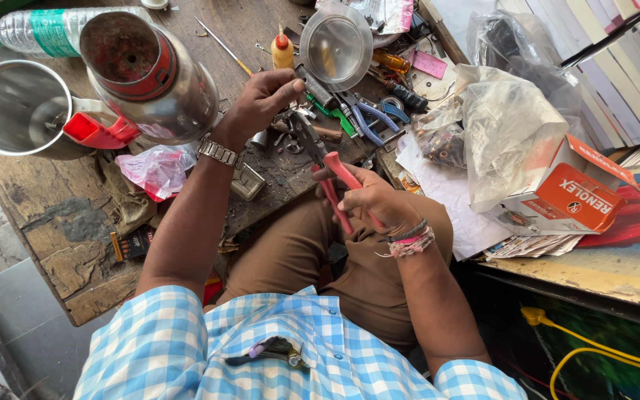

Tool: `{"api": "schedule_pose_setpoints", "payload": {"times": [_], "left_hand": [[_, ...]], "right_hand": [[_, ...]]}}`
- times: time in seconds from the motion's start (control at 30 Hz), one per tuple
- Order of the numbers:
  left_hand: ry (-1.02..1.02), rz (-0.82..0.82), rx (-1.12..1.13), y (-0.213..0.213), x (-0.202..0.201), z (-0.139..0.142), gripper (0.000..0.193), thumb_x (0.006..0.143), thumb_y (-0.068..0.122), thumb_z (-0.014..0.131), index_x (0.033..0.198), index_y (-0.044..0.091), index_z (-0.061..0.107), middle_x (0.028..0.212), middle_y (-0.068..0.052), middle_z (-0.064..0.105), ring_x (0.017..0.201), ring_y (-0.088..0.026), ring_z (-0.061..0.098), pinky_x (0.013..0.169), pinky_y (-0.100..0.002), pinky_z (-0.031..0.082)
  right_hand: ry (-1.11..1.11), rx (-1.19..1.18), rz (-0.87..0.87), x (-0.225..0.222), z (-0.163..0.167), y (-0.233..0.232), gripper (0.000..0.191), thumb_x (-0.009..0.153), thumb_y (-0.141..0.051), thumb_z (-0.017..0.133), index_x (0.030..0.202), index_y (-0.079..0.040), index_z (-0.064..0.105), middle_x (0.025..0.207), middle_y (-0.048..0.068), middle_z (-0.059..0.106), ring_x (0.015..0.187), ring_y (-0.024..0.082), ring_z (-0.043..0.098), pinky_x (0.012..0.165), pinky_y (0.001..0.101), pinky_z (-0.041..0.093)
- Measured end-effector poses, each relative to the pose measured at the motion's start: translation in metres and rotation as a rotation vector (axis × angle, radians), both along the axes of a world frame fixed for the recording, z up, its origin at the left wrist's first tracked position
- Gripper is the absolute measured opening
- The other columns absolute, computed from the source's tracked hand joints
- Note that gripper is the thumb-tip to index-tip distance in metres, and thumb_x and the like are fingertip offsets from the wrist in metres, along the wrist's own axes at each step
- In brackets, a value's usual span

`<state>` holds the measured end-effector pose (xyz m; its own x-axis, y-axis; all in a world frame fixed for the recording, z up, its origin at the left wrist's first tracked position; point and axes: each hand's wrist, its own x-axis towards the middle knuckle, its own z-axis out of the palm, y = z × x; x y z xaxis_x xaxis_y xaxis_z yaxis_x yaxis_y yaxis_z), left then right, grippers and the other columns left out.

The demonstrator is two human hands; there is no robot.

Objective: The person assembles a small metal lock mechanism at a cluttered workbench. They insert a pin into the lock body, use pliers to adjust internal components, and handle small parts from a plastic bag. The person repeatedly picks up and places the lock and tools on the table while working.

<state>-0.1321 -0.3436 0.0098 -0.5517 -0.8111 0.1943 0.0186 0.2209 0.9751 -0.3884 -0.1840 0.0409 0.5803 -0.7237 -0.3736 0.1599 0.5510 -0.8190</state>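
Head cam is looking straight down at a cluttered wooden bench (75,244), so I'm taking the red-handled pliers (327,167) as my landmark for everything.

My right hand (375,204) is wrapped tight round the red handles, grip closed on them, with the handles squeezed near together and the metal nose pointing up and away from my lap. I can't make out whether anything is pinched in the nose, too much clutter behind it. My left hand (261,100) sits just up and left of the pliers' nose, fingers curled down and pinching at a small metal part (284,118) on the bench; what exactly it has, I can't tell.

Further left of the pliers stand two steel mixer jars (150,81), one with a red handle. Above the pliers there's a little yellow bottle (282,52) and a clear lid (335,44); just right of the nose lie blue-handled pliers (368,122), and well right an orange and white carton (575,192).

My take on doing this well: steady the part with the left fingertips, bring the nose in square, squeeze gently so it doesn't slip off.
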Motion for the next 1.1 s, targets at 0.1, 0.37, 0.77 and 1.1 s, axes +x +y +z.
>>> {"api": "schedule_pose_setpoints", "payload": {"times": [0.1,0.37,0.77,1.1], "left_hand": [[-0.186,0.068,0.006,0.000,-0.002,-0.001,0.039,0.109,0.038,0.059,0.088,0.005,0.065,0.069,0.007,0.050,0.063,-0.005,0.044,0.055,-0.026,0.038],[-0.237,0.188,0.105,-0.001,-0.003,-0.016,0.040,0.106,0.038,0.062,0.083,0.006,0.062,0.067,0.009,0.046,0.061,-0.004,0.042,0.052,-0.027,0.036],[0.207,0.037,0.142,-0.007,0.005,-0.014,0.034,0.107,0.031,0.066,0.083,0.009,0.059,0.074,0.010,0.045,0.068,-0.002,0.038,0.061,-0.024,0.031],[0.232,0.006,0.091,-0.001,0.006,-0.006,0.034,0.107,0.029,0.065,0.083,0.007,0.059,0.075,0.009,0.047,0.070,-0.003,0.040,0.063,-0.024,0.032]], "right_hand": [[0.981,-0.700,0.024,0.020,-0.005,0.005,0.063,0.078,-0.004,0.069,0.139,-0.011,0.058,0.114,0.018,0.056,0.098,0.031,0.062,0.090,0.0437,0.054],[1.536,-1.161,-0.144,0.041,-0.011,0.015,0.063,0.069,-0.010,0.072,0.130,-0.022,0.063,0.133,0.013,0.053,0.117,0.036,0.055,0.093,0.0537,0.043],[-0.234,0.063,0.071,0.006,0.020,0.004,0.070,0.077,0.000,0.063,0.145,0.008,0.048,0.137,0.025,0.059,0.123,0.032,0.064,0.101,0.0460,0.056],[-0.380,0.133,0.107,0.004,0.031,0.002,0.065,0.080,0.000,0.065,0.140,0.011,0.047,0.139,0.031,0.056,0.129,0.042,0.061,0.101,0.0580,0.057]]}}
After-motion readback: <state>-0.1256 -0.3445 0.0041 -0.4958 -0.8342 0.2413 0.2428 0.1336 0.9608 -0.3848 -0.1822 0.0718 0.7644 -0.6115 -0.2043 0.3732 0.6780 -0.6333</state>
